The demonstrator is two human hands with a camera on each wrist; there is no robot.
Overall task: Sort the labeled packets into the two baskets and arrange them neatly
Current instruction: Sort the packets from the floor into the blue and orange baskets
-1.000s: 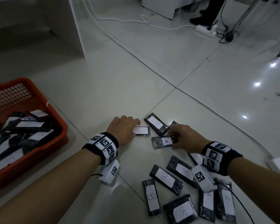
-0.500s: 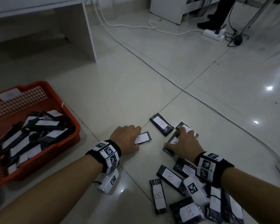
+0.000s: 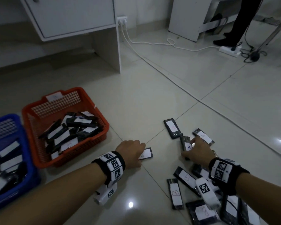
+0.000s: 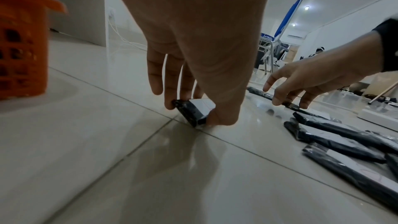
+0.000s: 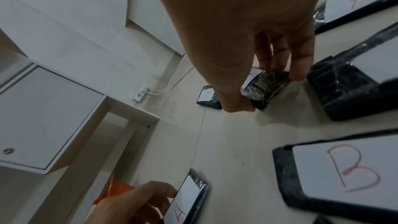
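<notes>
Pinching a black packet (image 3: 146, 153) marked A between thumb and fingers (image 4: 170, 81), the left hand (image 3: 131, 151) tilts it up off the tiled floor (image 3: 152, 98) just right of the orange basket (image 3: 94, 109). The right hand (image 3: 195, 152) likewise grips a second A packet (image 3: 186, 142) by its edges, thumb on one side and fingers (image 5: 299, 60) on the other. Two more A packets (image 3: 172, 128) lie just beyond it; B packets (image 3: 175, 193) are scattered nearer the body. Both the orange basket and the blue basket (image 3: 25, 148) beside it hold labeled packets in loose piles.
</notes>
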